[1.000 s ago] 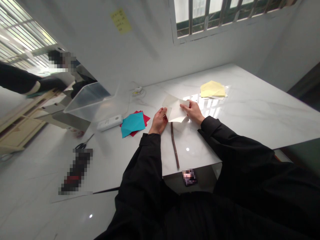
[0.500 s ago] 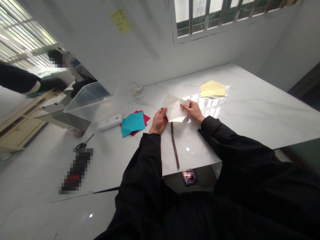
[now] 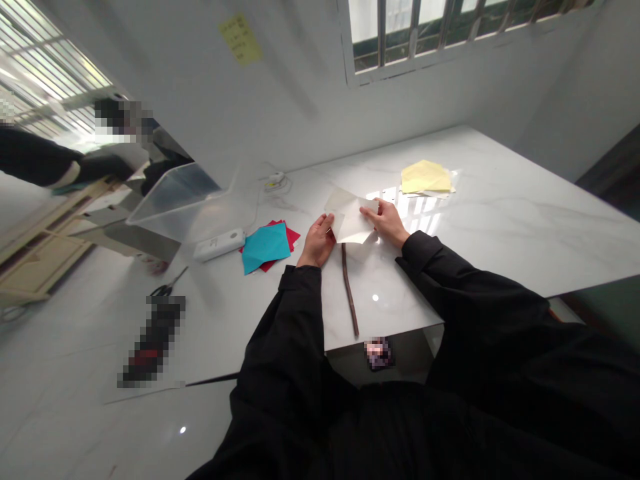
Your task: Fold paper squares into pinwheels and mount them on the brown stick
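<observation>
- left hand [image 3: 317,243] in head view: pinching left edge of pale sheet [image 3: 353,221], thumb on top, fingers beneath mostly lost to sight.
- right hand [image 3: 387,221]: pinching right part of same sheet, thumb on near face, some fingertips hidden behind it.
- held between both hands, over white marbled table [image 3: 505,227]; too washed out to tell folds from shadows.
- below sheet: brown stick [image 3: 349,287], lying toward front table edge, far end covered by sheet; cannot tell contact between them.
- left of left hand: blue paper [image 3: 266,249] over red paper [image 3: 294,239], mostly covering it; white power strip [image 3: 220,245] just beside; behind, clear plastic box [image 3: 175,223], walls hard to trace.
- farther left: scissors [image 3: 173,285], handles partly masked by pixel blocks over a dark object [image 3: 153,343], unidentifiable.
- beyond right hand: yellow paper [image 3: 425,177] on white sheets, mostly covered.
- blocking stretches of front table edge: black sleeves [image 3: 287,333]; between them, below edge, another pixelated item [image 3: 379,353], unreadable.
- upper left: co-worker's dark sleeve [image 3: 35,159], cut off by edge of view.
- on wall: yellow note [image 3: 241,38], writing too blurred to read.
</observation>
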Demonstrator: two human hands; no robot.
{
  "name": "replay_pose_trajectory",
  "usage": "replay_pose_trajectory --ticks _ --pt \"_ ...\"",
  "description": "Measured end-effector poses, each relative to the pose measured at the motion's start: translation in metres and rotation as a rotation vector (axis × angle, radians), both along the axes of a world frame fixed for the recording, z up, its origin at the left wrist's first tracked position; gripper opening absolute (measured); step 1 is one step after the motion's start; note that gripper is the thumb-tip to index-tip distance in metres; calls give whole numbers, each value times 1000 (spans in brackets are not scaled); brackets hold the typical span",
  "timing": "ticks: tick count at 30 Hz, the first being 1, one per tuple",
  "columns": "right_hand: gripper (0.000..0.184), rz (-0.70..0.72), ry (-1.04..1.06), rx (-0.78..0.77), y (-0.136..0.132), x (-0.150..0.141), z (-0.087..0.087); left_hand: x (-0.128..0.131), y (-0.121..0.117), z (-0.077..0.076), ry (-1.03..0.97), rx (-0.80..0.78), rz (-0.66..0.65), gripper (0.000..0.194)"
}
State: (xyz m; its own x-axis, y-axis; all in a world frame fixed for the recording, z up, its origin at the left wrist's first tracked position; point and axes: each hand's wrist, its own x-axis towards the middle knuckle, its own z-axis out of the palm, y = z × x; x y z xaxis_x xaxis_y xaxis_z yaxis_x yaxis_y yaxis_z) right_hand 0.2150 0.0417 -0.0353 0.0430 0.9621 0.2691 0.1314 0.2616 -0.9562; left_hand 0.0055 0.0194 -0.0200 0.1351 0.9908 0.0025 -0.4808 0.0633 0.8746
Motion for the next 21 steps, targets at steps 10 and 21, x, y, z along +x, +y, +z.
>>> replay_pose_trajectory --ticks 10,21 --pt "54 9 2 -15 -4 -1 5 1 -2 3 0 -20 9 33" --pt "48 -9 -3 -19 -2 -1 3 1 -1 1 6 -8 4 33"
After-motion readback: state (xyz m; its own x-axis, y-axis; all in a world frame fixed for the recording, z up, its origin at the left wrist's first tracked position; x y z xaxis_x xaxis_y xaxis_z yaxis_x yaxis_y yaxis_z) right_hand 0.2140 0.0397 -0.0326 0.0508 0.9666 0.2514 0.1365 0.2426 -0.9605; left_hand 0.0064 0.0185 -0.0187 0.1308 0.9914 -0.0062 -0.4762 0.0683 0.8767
